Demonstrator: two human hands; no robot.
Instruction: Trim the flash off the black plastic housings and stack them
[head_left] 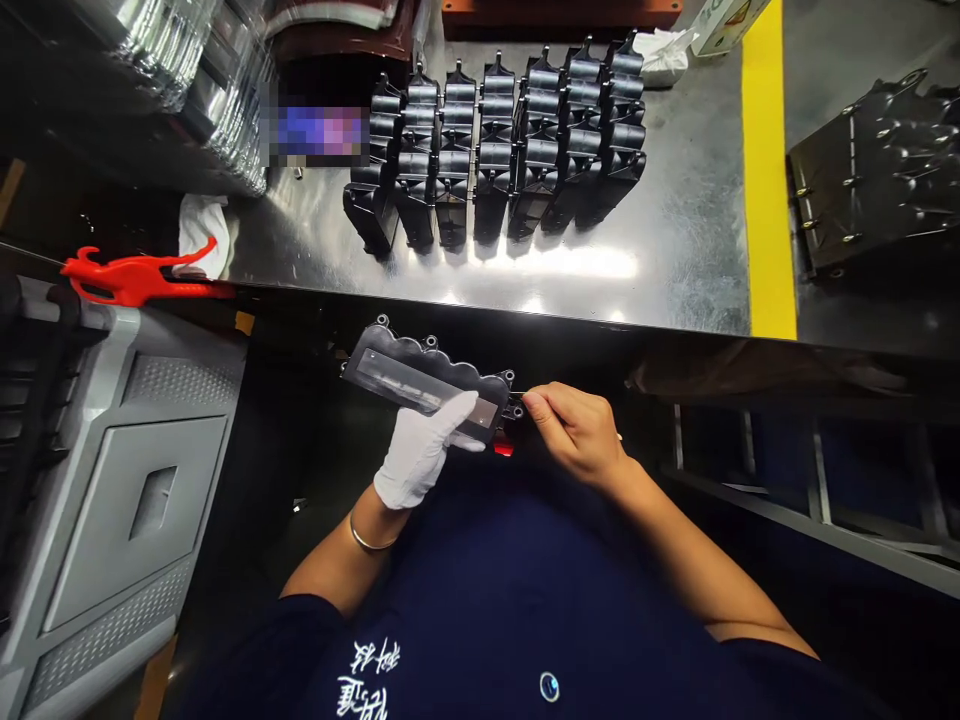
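Observation:
My left hand, in a white glove, grips a long black moulded plastic part with lugs along its edge, held below the table's front edge. My bare right hand is pinched at the part's right end, where a small red piece shows just under my fingers. Whether the pinch holds a tool or only the part's edge is unclear.
A steel table carries several rows of black moulded parts and a white cloth. A red-handled tool lies on a grey crate at left. A yellow stripe and a black tray of parts are at right.

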